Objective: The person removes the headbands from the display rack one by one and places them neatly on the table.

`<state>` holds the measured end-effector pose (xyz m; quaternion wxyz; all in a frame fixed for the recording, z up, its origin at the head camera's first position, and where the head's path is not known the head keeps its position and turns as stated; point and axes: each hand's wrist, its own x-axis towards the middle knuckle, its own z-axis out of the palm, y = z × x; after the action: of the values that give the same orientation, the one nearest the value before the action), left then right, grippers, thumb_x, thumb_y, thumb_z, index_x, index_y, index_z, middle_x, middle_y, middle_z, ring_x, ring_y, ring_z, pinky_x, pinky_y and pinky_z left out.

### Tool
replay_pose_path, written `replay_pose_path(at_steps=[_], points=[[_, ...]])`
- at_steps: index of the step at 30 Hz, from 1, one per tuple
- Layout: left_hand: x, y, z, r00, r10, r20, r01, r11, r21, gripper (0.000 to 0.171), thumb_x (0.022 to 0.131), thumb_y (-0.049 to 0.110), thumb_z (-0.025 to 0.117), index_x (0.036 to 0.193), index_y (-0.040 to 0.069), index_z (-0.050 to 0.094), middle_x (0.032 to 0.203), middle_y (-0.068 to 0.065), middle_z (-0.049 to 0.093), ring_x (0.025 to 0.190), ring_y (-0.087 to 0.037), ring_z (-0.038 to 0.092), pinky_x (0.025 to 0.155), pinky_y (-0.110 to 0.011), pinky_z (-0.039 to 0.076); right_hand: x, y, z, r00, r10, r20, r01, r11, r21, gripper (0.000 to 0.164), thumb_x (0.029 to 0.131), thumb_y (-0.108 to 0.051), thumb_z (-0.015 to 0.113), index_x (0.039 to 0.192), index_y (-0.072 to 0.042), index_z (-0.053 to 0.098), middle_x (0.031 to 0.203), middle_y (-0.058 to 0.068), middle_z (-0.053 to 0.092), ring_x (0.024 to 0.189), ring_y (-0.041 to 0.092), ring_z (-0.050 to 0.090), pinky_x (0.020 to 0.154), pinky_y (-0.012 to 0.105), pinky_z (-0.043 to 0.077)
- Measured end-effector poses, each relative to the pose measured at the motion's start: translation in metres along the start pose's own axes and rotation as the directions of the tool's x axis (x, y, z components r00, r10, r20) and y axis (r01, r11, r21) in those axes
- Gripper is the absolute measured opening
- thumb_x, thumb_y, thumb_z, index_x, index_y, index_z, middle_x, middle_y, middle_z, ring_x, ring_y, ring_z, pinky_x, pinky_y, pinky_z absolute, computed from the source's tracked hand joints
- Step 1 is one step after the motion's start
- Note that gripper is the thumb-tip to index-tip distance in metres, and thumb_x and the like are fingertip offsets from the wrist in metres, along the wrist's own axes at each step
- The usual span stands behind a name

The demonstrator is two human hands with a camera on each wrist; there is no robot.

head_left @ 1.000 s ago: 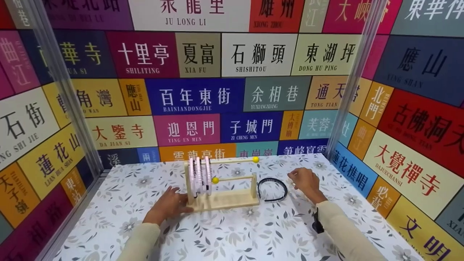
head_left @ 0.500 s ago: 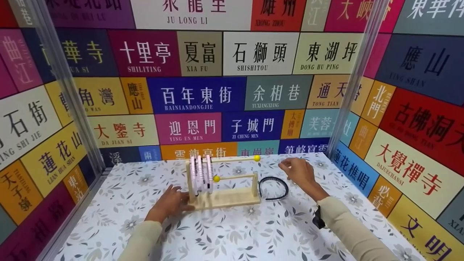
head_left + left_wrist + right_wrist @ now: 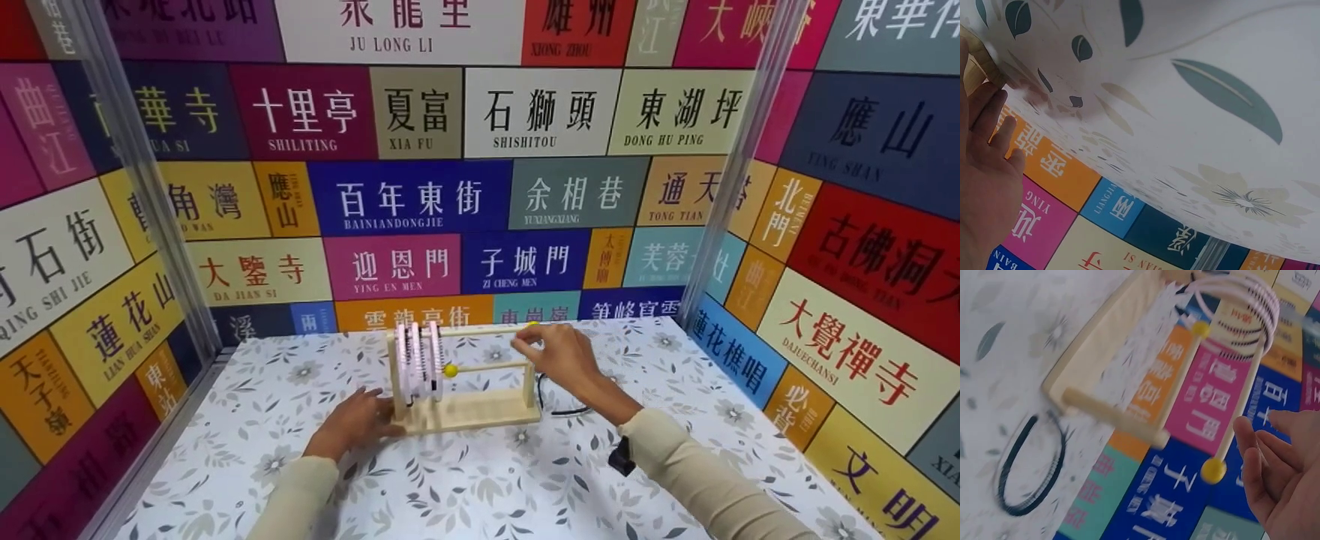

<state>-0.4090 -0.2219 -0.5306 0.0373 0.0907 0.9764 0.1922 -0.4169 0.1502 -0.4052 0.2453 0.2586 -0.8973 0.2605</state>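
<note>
A pale wooden rack (image 3: 472, 411) stands on the table, its upper and lower rods each tipped with a yellow ball. Several pink hairbands (image 3: 426, 364) hang together at the left end of the upper rod. My left hand (image 3: 356, 421) rests against the rack's left end, fingertips at the wood (image 3: 974, 70). My right hand (image 3: 559, 356) is by the free end of the upper rod. In the right wrist view its fingers are loosely bent beside the rod, near the yellow ball (image 3: 1213, 471), with nothing between them. A black hairband (image 3: 1030, 464) lies right of the rack, partly hidden by my right forearm in the head view.
The table (image 3: 420, 487) has a white cloth with grey leaves and flowers. Panels of coloured name signs (image 3: 409, 196) rise behind it and at both sides, with clear corner posts (image 3: 720, 169). A dark band (image 3: 621, 456) sits at my right cuff.
My right hand has moved left, from beyond the black hairband to the yellow ball end of the upper rod. The left hand stays at the rack's left end.
</note>
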Motion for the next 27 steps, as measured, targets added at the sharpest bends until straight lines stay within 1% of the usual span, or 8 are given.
replay_pose_path(at_steps=[3, 5, 11, 15, 19, 20, 23, 27], points=[[0.0, -0.001, 0.0, 1.0, -0.026, 0.01, 0.026, 0.998, -0.051, 0.058, 0.086, 0.044, 0.083, 0.14, 0.03, 0.066, 0.146, 0.0, 0.061, 0.138, -0.031, 0.052, 0.116, -0.061, 0.039, 0.003, -0.019, 0.009, 0.998, -0.044, 0.034, 0.044, 0.999, 0.02, 0.024, 0.097, -0.04, 0.074, 0.106, -0.019, 0.083, 0.092, -0.003, 0.08, 0.044, -0.004, 0.055, 0.038, 0.023, 0.041], [0.0, -0.001, 0.001, 1.0, -0.027, 0.015, 0.028, 0.997, -0.073, 0.058, 0.087, 0.042, 0.083, 0.14, 0.031, 0.066, 0.144, 0.001, 0.062, 0.136, -0.031, 0.054, 0.115, -0.062, 0.04, 0.005, -0.03, 0.017, 0.996, -0.073, 0.059, 0.072, 0.997, 0.022, 0.023, 0.097, -0.039, 0.074, 0.106, -0.019, 0.083, 0.096, -0.004, 0.08, 0.044, -0.005, 0.056, 0.038, 0.022, 0.042], [0.001, 0.001, 0.001, 0.999, -0.035, 0.021, 0.037, 0.991, -0.13, 0.058, 0.086, 0.038, 0.084, 0.141, 0.031, 0.065, 0.144, 0.001, 0.063, 0.138, -0.032, 0.053, 0.116, -0.063, 0.038, 0.011, -0.056, 0.04, 0.987, -0.13, 0.1, 0.13, 0.991, 0.002, 0.023, 0.095, -0.036, 0.077, 0.108, -0.017, 0.082, 0.094, -0.002, 0.081, 0.046, -0.001, 0.061, 0.043, 0.022, 0.048], [0.001, 0.003, 0.002, 1.0, 0.003, 0.005, -0.002, 0.995, -0.1, 0.055, 0.087, 0.037, 0.084, 0.139, 0.028, 0.068, 0.136, 0.002, 0.067, 0.131, -0.029, 0.058, 0.114, -0.059, 0.042, 0.015, -0.069, 0.053, 0.988, -0.101, 0.115, 0.104, 0.994, -0.028, 0.033, 0.092, -0.042, 0.079, 0.112, -0.017, 0.082, 0.094, 0.0, 0.081, 0.053, 0.007, 0.067, 0.043, 0.023, 0.048], [0.0, 0.004, 0.001, 0.999, 0.038, -0.011, -0.039, 0.997, -0.071, 0.051, 0.089, 0.036, 0.082, 0.137, 0.027, 0.069, 0.133, 0.002, 0.069, 0.126, -0.028, 0.061, 0.113, -0.058, 0.044, 0.018, -0.076, 0.063, 0.993, -0.08, 0.09, 0.087, 0.994, -0.066, 0.038, 0.089, -0.047, 0.08, 0.111, -0.016, 0.083, 0.091, 0.0, 0.08, 0.062, 0.014, 0.071, 0.042, 0.024, 0.047], [0.0, 0.004, 0.001, 1.0, 0.027, -0.011, -0.027, 0.996, -0.081, 0.051, 0.089, 0.036, 0.082, 0.138, 0.028, 0.068, 0.135, 0.002, 0.068, 0.128, -0.028, 0.06, 0.114, -0.057, 0.043, 0.019, -0.076, 0.065, 0.994, -0.081, 0.079, 0.087, 0.994, -0.069, 0.038, 0.089, -0.047, 0.081, 0.11, -0.016, 0.083, 0.09, 0.0, 0.08, 0.063, 0.016, 0.071, 0.042, 0.025, 0.048], [-0.002, 0.004, 0.001, 1.0, 0.025, -0.017, -0.026, 0.996, -0.088, 0.052, 0.09, 0.037, 0.082, 0.139, 0.029, 0.067, 0.139, 0.003, 0.066, 0.132, -0.029, 0.057, 0.115, -0.059, 0.041, 0.023, -0.077, 0.07, 0.995, -0.073, 0.069, 0.077, 0.995, -0.059, 0.039, 0.088, -0.048, 0.082, 0.108, -0.015, 0.083, 0.088, 0.001, 0.08, 0.065, 0.015, 0.073, 0.043, 0.025, 0.049], [-0.004, 0.003, -0.001, 0.999, 0.04, -0.025, -0.042, 0.996, -0.073, 0.051, 0.09, 0.036, 0.081, 0.139, 0.029, 0.067, 0.138, 0.002, 0.066, 0.132, -0.03, 0.058, 0.115, -0.058, 0.042, 0.026, -0.078, 0.075, 0.994, -0.034, 0.104, 0.035, 0.999, -0.008, 0.041, 0.088, -0.049, 0.081, 0.11, -0.015, 0.083, 0.086, 0.0, 0.08, 0.057, 0.007, 0.069, 0.045, 0.025, 0.051]])
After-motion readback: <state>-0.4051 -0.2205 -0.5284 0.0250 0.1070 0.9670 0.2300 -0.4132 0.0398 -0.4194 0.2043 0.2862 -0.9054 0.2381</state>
